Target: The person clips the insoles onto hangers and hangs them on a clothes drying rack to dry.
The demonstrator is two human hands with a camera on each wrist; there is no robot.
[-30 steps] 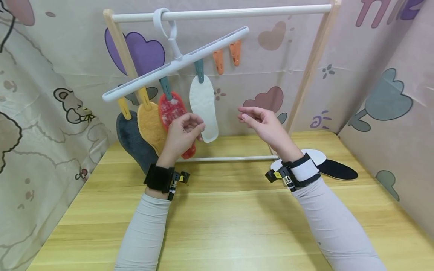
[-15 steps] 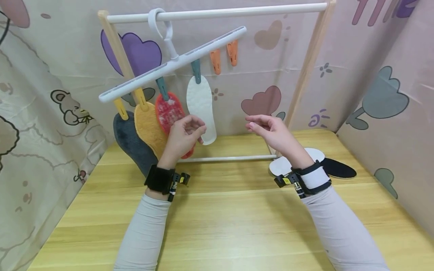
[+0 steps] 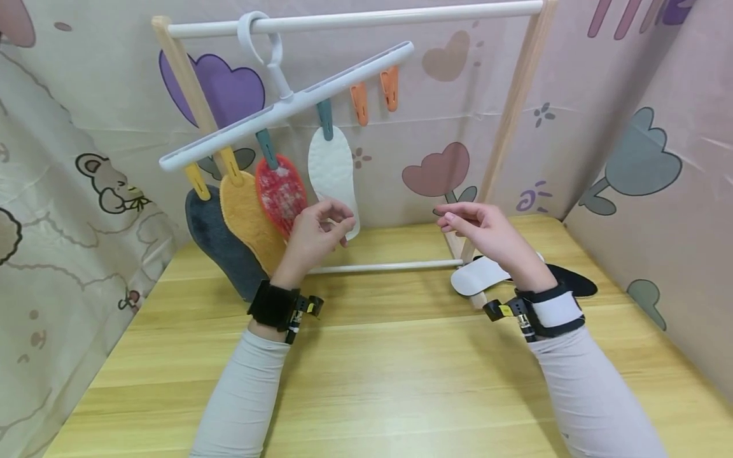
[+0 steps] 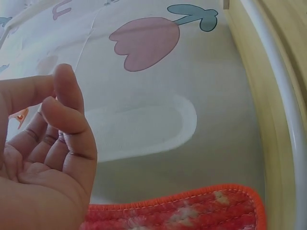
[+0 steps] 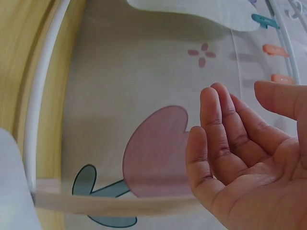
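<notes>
White and tilted, a hanger (image 3: pixel 298 103) dangles from the upper rail (image 3: pixel 372 19) of a rack, left end low, in the head view. Yellow clips (image 3: pixel 231 166) hold a dark grey insole (image 3: pixel 217 238) and a yellow insole (image 3: pixel 249 219); teal clips (image 3: pixel 266 149) hold a red insole (image 3: pixel 282 191) and a white insole (image 3: pixel 332 159); two orange clips (image 3: pixel 359 105) hang bare. The left hand (image 3: pixel 317 232) is in front of the red and white insoles, masking the red one's lower part; contact cannot be told. The right hand (image 3: pixel 487 232) hovers before the right wooden post (image 3: pixel 512 121), hiding some of it. Below, a flat white insole (image 3: pixel 478 275) and a black insole (image 3: pixel 575 282) lie on the worktop (image 3: pixel 401 381), partly covered by the right hand and wrist. A lower bar (image 3: pixel 389 266) spans the rack's foot, and printed cloth (image 3: pixel 389 140) closes off the back. From the left wrist, the grip is narrow and holds nothing, fingers loosely bent toward the thumb; the red insole fills the bottom edge, the hanging white one lies behind the fingers. From the right wrist, the grip is wide and holds nothing, thumb well apart from the fingers; the post crosses below, running behind the hand, with the hanging white insole along the top.
</notes>
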